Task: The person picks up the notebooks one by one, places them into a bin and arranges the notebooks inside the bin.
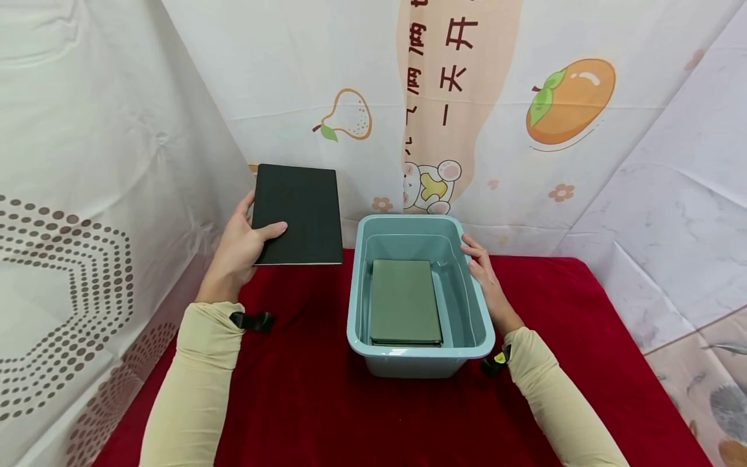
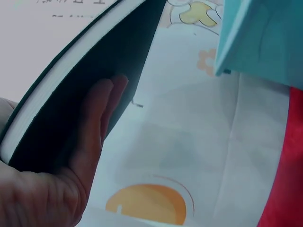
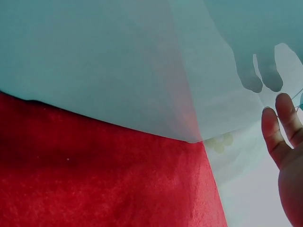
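Note:
My left hand (image 1: 242, 243) grips a black notebook (image 1: 299, 214) by its left edge, thumb on the cover, and holds it up above the red cloth, left of the tub. The left wrist view shows the notebook (image 2: 90, 80) from below, with my fingers (image 2: 97, 123) under its back cover and the white page edges showing. A light blue plastic tub (image 1: 357, 285) stands on the cloth with a green notebook (image 1: 404, 301) lying flat inside. My right hand (image 1: 484, 269) rests with straight fingers against the tub's right rim. The right wrist view shows the tub wall (image 3: 118, 61) and two fingers (image 3: 279, 127).
A red cloth (image 1: 303, 395) covers the table. White printed curtains (image 1: 105, 130) close in the left, back and right sides close to the tub. A small black strap (image 1: 253, 320) sits at my left wrist.

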